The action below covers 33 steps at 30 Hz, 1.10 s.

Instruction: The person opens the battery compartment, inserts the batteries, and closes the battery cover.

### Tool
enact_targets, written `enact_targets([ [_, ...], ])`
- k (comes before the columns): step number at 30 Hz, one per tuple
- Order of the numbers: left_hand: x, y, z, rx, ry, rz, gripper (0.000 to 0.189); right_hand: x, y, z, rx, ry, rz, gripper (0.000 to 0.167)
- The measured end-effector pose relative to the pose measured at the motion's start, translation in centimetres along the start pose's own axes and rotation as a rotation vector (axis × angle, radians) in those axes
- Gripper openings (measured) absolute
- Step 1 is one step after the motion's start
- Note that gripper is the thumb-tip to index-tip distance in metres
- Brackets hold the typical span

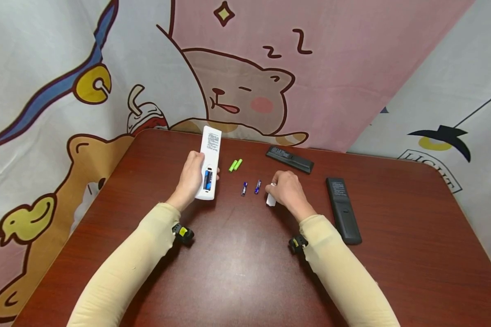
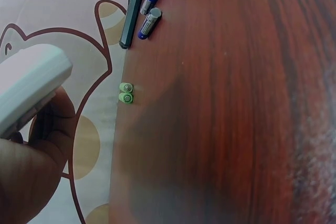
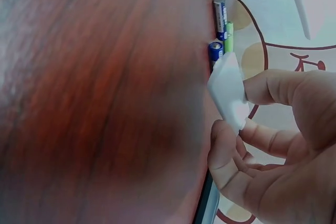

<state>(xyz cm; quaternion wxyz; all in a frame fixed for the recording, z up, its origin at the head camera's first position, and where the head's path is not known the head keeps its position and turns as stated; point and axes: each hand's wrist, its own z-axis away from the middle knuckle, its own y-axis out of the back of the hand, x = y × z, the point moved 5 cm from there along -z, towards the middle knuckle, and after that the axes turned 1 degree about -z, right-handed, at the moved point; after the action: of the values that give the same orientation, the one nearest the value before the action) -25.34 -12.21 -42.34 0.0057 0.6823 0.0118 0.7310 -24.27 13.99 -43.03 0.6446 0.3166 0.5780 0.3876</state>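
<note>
My left hand (image 1: 190,177) grips a white remote control (image 1: 211,152) above the table, its back turned toward me. The remote's battery compartment is uncovered, and blue batteries (image 1: 207,180) lie inside it. Between thumb and fingertips, my right hand (image 1: 289,188) pinches a small white battery cover (image 3: 229,95), held close over the table. On the table between the hands are two blue-and-silver batteries (image 1: 258,186). Two green batteries (image 1: 235,165) lie side by side, nearer the remote. In the left wrist view, only one end of the remote (image 2: 37,80) shows.
A black remote (image 1: 289,159) lies face down at the back of the table, beyond my right hand. Another black remote (image 1: 343,211) lies to the right of that hand. Behind the brown table (image 1: 229,272) hangs a cartoon-print curtain (image 1: 331,91).
</note>
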Motion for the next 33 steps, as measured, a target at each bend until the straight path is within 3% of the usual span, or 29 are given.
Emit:
enact_targets([
  [33, 0.0, -0.7, 0.1, -0.009, 0.012, 0.019, 0.023, -3.1, 0.8, 1.2, 0.192, 0.119, -0.268, 0.019],
])
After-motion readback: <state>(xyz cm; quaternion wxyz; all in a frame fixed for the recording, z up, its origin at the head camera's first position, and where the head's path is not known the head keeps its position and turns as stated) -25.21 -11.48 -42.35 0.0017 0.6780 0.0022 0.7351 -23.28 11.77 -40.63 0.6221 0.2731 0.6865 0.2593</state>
